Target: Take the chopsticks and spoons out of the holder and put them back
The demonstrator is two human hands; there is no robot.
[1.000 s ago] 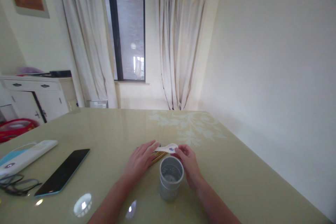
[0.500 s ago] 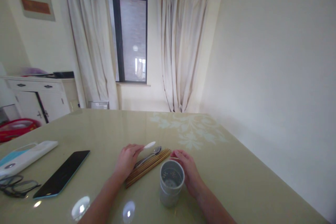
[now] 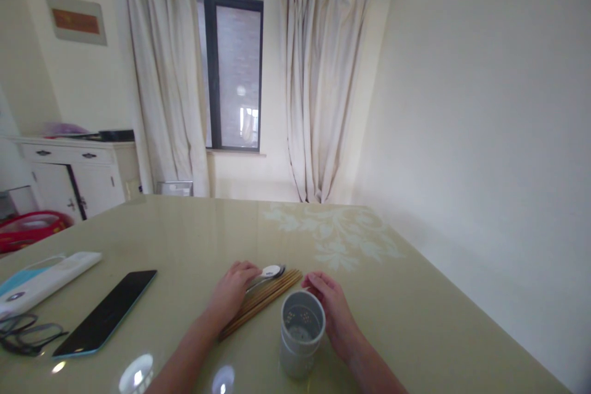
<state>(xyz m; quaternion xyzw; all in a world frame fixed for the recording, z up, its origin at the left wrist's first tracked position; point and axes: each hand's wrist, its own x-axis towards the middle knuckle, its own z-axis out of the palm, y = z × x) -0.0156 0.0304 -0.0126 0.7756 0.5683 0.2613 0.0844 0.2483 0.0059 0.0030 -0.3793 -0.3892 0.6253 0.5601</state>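
Observation:
My left hand (image 3: 235,286) is closed on a white spoon (image 3: 270,271), whose pale bowl sticks out past the fingertips. Under and just behind it, a metal spoon (image 3: 260,284) lies partly hidden. Beside them is a bundle of several wooden chopsticks (image 3: 263,305), lying slantwise on the table. A grey utensil cup (image 3: 301,335) stands upright in front of me, its inside showing drain holes and no utensils. My right hand (image 3: 330,301) rests along the cup's far right side, fingers loosely curved behind it; whether it touches the cup is hard to see.
On the left of the glossy table (image 3: 194,234) lie a black phone (image 3: 108,311), a pair of glasses (image 3: 30,332) and a white power strip (image 3: 48,283) with something blue by it. A wall (image 3: 480,135) runs along the right side.
The white spoon has tipped and come down over the metal spoon, its bowl now facing me. My right hand stays by the cup. The view has tilted slightly upward.

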